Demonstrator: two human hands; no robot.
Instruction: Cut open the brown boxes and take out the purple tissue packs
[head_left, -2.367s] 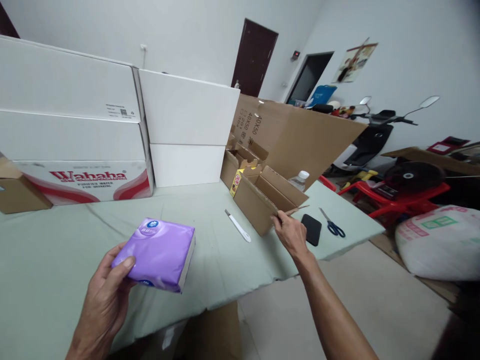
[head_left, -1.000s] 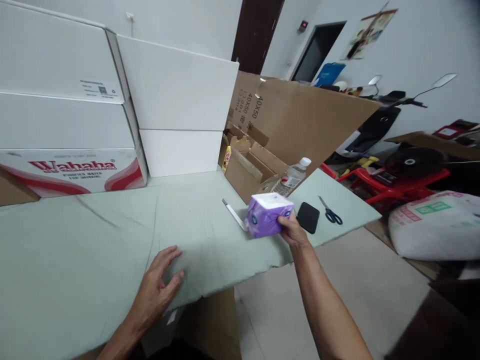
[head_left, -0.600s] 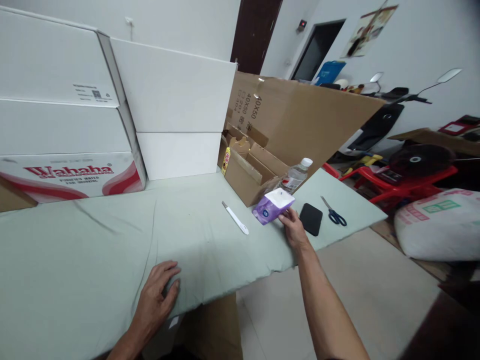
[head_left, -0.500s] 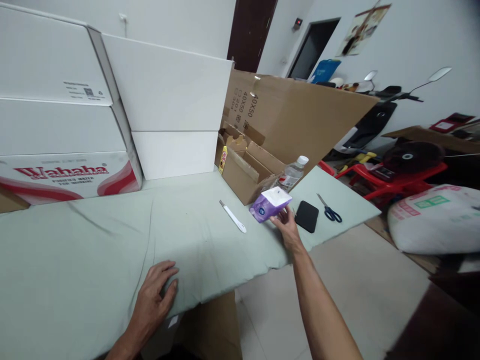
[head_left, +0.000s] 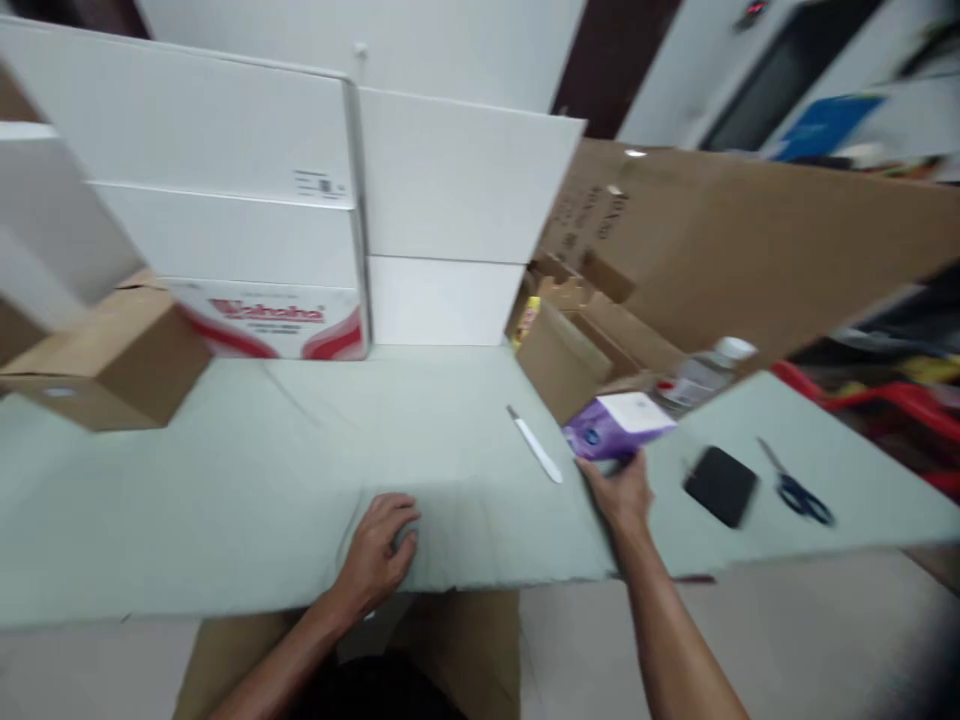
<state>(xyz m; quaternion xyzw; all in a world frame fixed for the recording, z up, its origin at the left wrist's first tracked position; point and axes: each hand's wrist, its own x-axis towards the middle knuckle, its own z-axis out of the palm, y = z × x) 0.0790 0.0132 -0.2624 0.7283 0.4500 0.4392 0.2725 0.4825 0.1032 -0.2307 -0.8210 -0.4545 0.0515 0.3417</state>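
My left hand (head_left: 379,550) rests on the green cloth near the table's front edge. Its fingers are loosely curved, the thumb apart, and nothing is in it. At the near side of a purple and white soft tissue pack (head_left: 611,430) is my right hand (head_left: 621,490), thumb and fingers spread; some fingertips are hidden by the pack and may touch it. The pack lies against an open brown carton (head_left: 566,355), beside a clear plastic bottle (head_left: 701,378). Left of my right hand lies a white utility knife (head_left: 538,450).
A black flat square object (head_left: 721,486) and dark-handled scissors (head_left: 799,490) lie at the right. White cartons, one printed Wahaha (head_left: 277,315), stand along the back. A closed brown box (head_left: 112,350) sits at the left; a large cardboard sheet (head_left: 750,240) leans behind the open carton.
The view has swung left, bringing the brown box into sight. My right hand has shifted from the tissue pack's right corner to its near side. My left hand stays resting on the cloth.
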